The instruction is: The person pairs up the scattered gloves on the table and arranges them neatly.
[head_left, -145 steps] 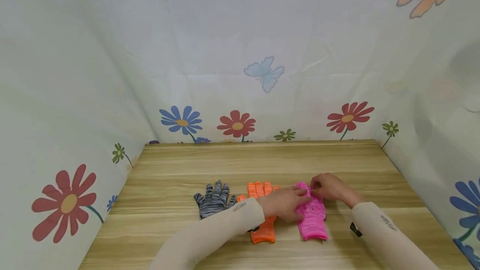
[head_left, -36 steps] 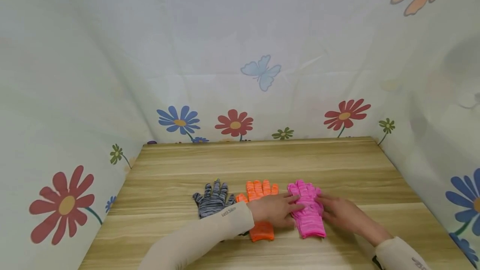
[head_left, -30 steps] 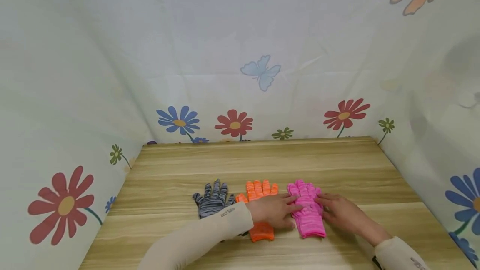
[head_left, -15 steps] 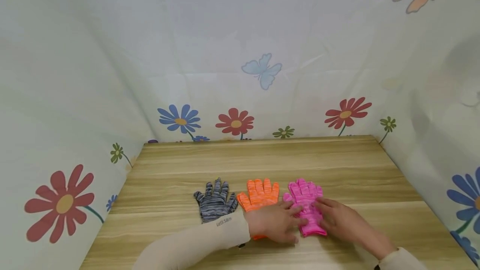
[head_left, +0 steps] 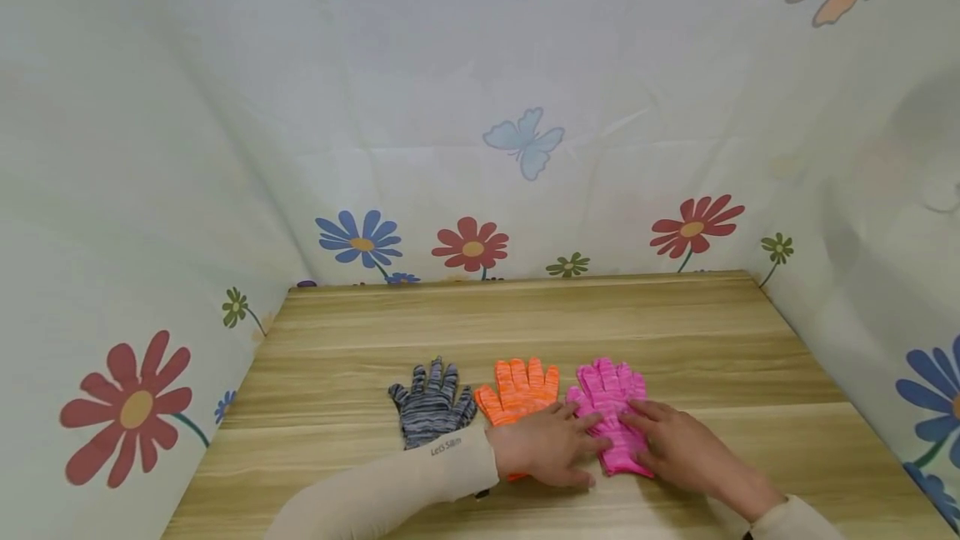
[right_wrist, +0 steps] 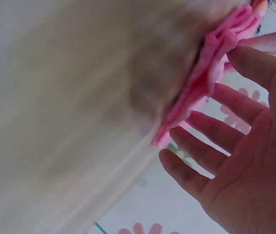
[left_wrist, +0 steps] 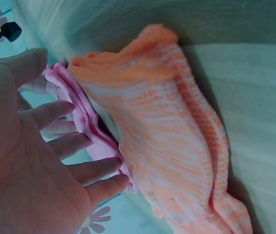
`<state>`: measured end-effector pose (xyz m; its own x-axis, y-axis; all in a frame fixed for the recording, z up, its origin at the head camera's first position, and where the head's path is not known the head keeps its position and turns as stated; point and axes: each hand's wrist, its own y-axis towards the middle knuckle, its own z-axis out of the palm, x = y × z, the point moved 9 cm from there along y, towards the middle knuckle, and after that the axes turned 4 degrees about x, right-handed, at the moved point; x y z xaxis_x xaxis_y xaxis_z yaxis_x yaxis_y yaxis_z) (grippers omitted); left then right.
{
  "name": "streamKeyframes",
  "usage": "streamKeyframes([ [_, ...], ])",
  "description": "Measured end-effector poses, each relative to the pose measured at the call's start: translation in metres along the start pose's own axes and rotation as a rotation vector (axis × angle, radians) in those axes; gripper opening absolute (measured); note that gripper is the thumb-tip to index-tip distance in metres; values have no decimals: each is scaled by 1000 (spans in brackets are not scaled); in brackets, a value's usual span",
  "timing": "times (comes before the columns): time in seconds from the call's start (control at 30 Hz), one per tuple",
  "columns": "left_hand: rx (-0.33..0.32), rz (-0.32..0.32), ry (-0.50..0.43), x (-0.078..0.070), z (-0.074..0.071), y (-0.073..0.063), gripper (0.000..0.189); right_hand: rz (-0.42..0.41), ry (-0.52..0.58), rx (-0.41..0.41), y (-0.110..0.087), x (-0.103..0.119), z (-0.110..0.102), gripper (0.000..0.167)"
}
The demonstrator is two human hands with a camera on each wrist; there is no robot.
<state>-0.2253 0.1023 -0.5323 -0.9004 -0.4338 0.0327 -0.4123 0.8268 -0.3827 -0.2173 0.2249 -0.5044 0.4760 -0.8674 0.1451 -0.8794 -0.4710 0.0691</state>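
Note:
A pink knit glove lies flat on the table, fingers pointing away. My left hand reaches across the lower part of the orange knit glove, its fingertips on the pink glove's left edge. From the other side my right hand touches the pink glove's right edge with spread fingers. In the left wrist view the left fingers are straight and spread beside the pink and orange fabric. In the right wrist view the right fingers extend along the pink folds. The left hand hides part of the orange glove's cuff.
A grey-black striped knit glove lies left of the orange one, its lower part behind the left sleeve. The wood-grain table ends at a flower-printed cloth wall at the back and sides.
The pink glove, earlier handled near its fingertips, now lies smoother with its thumb spread to the left. Both hands have moved down toward its cuff; the left arm uncovers more of the grey and orange gloves.

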Motion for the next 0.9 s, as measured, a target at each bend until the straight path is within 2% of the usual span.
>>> streamKeyframes([
  [0.13, -13, -10, 3, 2, -3, -1, 64, 5, -9, -33, 14, -2, -11, 42],
  [0.23, -19, -8, 0, 1, -5, -2, 64, 19, 32, -23, 32, -6, -21, 37],
  [0.43, -27, 68, 5, -17, -8, -1, 64, 3, 128, 42, 75, -14, -30, 29],
  [0.63, -41, 93, 28, -30, -7, 3, 66, -34, 121, 111, 108, -17, -24, 25],
  [0.9, -44, 92, 30, -31, -4, 4, 67, -55, 149, 139, 125, -19, -11, 17],
])
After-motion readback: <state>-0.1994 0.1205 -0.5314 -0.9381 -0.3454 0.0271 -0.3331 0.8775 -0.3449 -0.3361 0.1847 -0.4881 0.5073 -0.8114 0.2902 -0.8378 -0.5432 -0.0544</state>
